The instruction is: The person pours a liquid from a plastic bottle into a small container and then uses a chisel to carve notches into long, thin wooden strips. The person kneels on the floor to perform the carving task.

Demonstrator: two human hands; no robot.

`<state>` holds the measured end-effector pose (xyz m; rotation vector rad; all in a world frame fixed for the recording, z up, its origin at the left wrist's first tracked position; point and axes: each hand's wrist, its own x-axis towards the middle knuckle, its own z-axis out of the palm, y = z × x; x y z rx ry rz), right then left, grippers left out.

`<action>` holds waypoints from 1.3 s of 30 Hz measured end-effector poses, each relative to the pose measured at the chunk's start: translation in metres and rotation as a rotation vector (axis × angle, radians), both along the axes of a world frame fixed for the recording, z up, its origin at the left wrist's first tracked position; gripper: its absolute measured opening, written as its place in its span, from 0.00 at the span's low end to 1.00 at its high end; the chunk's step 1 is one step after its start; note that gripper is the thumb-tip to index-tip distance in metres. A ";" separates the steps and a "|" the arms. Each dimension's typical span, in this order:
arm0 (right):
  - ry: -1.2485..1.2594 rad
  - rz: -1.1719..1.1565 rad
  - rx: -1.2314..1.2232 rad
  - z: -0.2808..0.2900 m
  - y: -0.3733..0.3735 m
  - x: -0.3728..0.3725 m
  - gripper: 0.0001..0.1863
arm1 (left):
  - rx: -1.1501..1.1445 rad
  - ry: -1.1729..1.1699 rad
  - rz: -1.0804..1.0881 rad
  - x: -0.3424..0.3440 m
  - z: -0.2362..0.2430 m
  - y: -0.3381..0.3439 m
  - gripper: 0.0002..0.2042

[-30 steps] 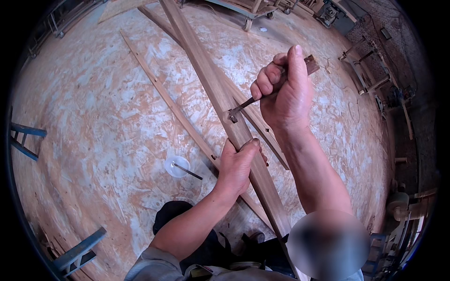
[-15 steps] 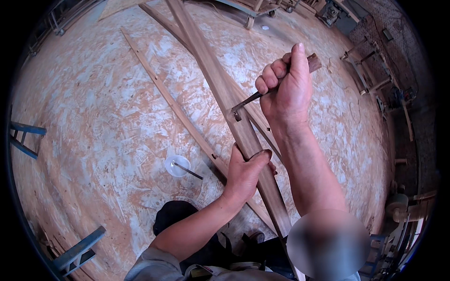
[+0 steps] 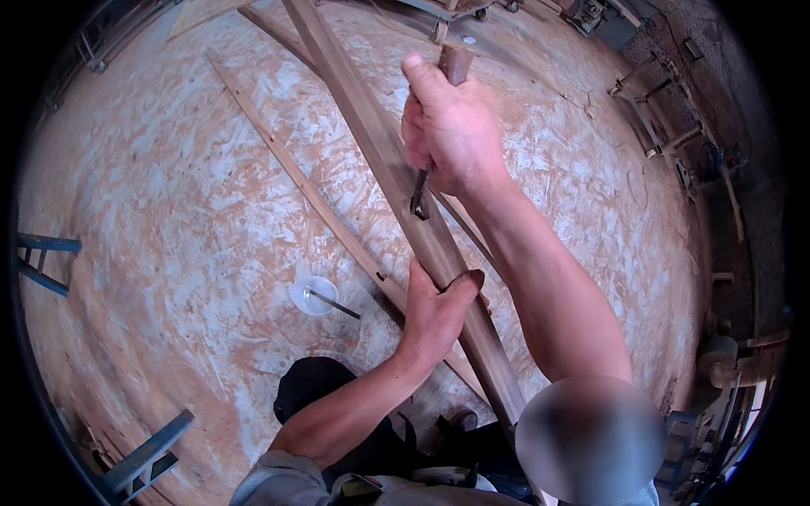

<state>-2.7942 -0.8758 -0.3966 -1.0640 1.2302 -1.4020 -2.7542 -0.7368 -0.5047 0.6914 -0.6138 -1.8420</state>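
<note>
A long dark wooden beam [image 3: 354, 126] runs diagonally beneath my hands, with a small cut hole [image 3: 419, 211] in its upper face. My right hand [image 3: 451, 126] is closed round a chisel's wooden handle [image 3: 456, 61], its top sticking out above my thumb. The dark steel blade [image 3: 421, 187] reaches down into that hole, where its tip is hidden. Lower on the beam, my left hand [image 3: 437, 314] grips it, thumb over the top and some fingers hidden at the far side.
A narrow lath [image 3: 295, 173] and another beam [image 3: 278, 32] lie alongside. A translucent tub [image 3: 308, 295] with a dark rod is left of my left hand. Blue trestles [image 3: 51, 244] line the left. A wheeled cart [image 3: 451, 10], wooden frames [image 3: 666, 143] and machinery [image 3: 721, 371] stand around the edges.
My right hand has moved left and tipped the chisel from slanting rightward to steeper, nearly upright over the hole. My left hand has shifted slightly along the beam since a second ago.
</note>
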 end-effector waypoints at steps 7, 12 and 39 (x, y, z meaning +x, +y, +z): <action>-0.176 0.400 0.001 0.004 -0.004 -0.028 0.22 | -0.032 -0.011 -0.044 -0.001 -0.010 -0.001 0.17; -0.191 0.416 -0.261 0.006 0.016 -0.029 0.22 | -0.054 0.008 -0.075 0.003 0.003 -0.001 0.16; 0.987 0.282 1.049 -0.006 0.368 -0.192 0.22 | 0.413 -0.321 0.260 -0.019 -0.096 -0.066 0.22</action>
